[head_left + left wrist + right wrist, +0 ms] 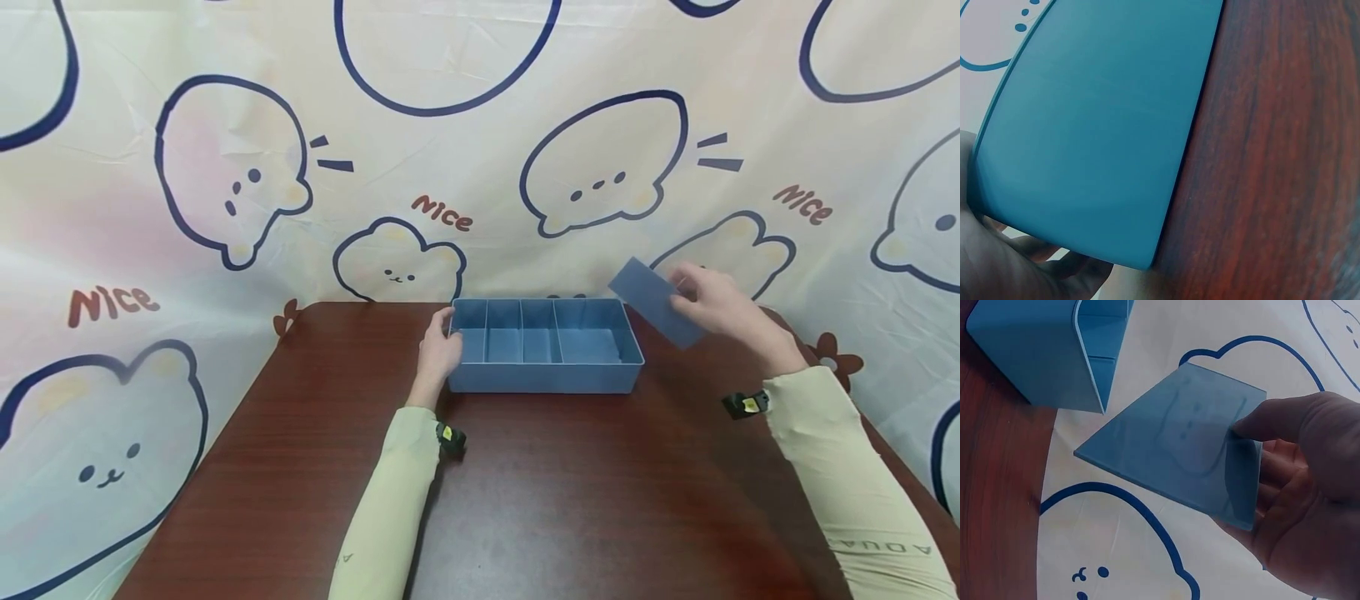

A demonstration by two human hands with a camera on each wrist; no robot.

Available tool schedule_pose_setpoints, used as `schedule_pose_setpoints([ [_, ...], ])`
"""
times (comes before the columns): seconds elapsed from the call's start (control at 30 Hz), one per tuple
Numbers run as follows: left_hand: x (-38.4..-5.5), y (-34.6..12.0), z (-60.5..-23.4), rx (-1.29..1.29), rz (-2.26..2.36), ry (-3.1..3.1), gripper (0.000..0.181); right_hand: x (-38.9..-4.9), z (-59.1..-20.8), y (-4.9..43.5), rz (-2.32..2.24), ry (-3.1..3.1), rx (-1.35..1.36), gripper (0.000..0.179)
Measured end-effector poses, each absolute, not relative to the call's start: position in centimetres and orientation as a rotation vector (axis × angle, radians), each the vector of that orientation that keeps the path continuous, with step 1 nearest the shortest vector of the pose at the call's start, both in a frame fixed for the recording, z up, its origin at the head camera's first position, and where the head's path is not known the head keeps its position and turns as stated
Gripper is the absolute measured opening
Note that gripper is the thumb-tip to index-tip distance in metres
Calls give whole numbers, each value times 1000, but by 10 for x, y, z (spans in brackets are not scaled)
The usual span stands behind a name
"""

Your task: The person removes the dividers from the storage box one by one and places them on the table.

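A blue organizer box stands on the table, split by three thin dividers into several compartments, the rightmost one widest. My left hand holds its left end. In the left wrist view the box's long front wall fills much of the picture, with the left hand at the corner, thumb by the rim and fingers along the end wall. My right hand pinches a flat, slightly see-through blue divider plate by one edge. The plate is tilted and apart from the box, above its right end. In the right wrist view, the thumb lies on the plate.
The dark brown wooden table extends in front of the box and to both sides. A pale curtain with cartoon bears hangs behind the table's far edge and along the sides.
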State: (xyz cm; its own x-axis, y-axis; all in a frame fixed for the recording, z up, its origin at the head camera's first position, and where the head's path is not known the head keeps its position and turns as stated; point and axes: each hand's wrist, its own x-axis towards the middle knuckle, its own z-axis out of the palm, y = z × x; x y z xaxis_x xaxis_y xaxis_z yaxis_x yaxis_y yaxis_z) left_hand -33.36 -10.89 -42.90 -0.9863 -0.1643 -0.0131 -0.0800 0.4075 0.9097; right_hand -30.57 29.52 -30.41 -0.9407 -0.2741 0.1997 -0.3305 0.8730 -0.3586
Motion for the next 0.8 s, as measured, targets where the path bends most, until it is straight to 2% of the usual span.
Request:
schedule_pose_setpoints([
  [0.8,-333,-109,-431,219,-1646,-2560,51,-301,-311,326,482,-2977,475,36],
])
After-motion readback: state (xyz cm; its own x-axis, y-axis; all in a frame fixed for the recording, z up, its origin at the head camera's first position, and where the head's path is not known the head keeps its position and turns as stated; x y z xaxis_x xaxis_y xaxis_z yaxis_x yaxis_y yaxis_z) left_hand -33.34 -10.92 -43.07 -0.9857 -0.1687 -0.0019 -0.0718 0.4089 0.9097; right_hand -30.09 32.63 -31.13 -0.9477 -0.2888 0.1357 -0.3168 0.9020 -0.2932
